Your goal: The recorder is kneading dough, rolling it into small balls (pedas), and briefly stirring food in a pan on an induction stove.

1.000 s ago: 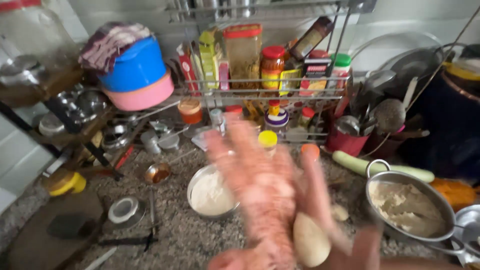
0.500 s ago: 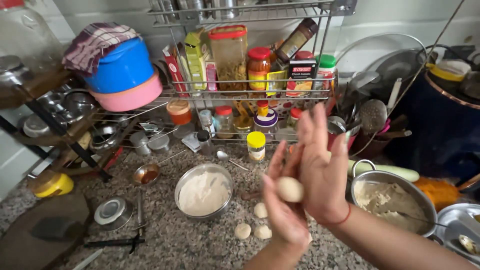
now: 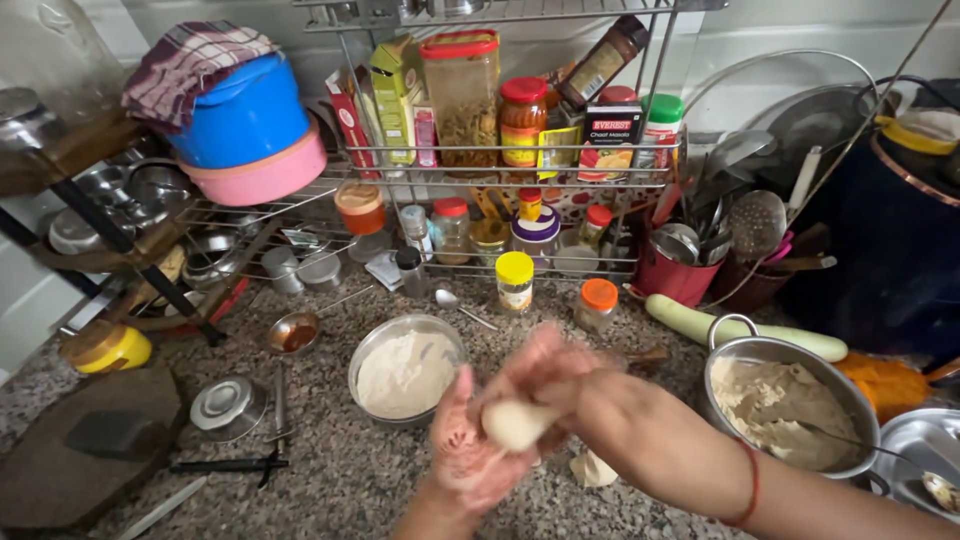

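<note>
Lowered since half a second ago: both hands, from upright before the rack to low over the counter. Head view. Item: dough ball [image 3: 515, 422], pale, roundish, no clear long axis, pressed between left hand [image 3: 468, 452] beneath and right hand [image 3: 570, 395] cupped above; both touch it equally. Surface: speckled granite counter [image 3: 330, 470]; flour bowl [image 3: 405, 370] just beside left hand, dough pot [image 3: 785, 400] right. Room: crowded spice rack [image 3: 500, 160] behind.
</note>
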